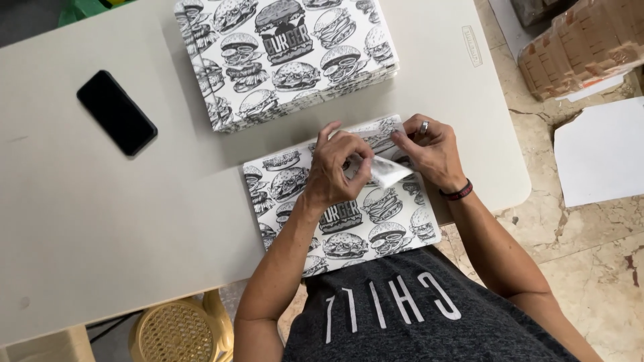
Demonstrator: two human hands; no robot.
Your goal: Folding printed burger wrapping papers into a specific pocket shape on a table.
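Note:
A flat white carton blank (355,221) printed with black burger drawings lies on the table in front of me. Over its far edge, my left hand (335,171) and my right hand (433,151) both pinch a small folded flap or strip of the same printed paper (389,171). A ring sits on my right hand and a dark band circles that wrist. The fingers hide how the flap joins the blank.
A stack of the same printed blanks (288,57) rests at the table's far side. A black phone (116,112) lies left on the grey table (100,221). Brown cartons (580,47) and white card (600,157) are on the floor right; a yellow stool (178,332) stands below.

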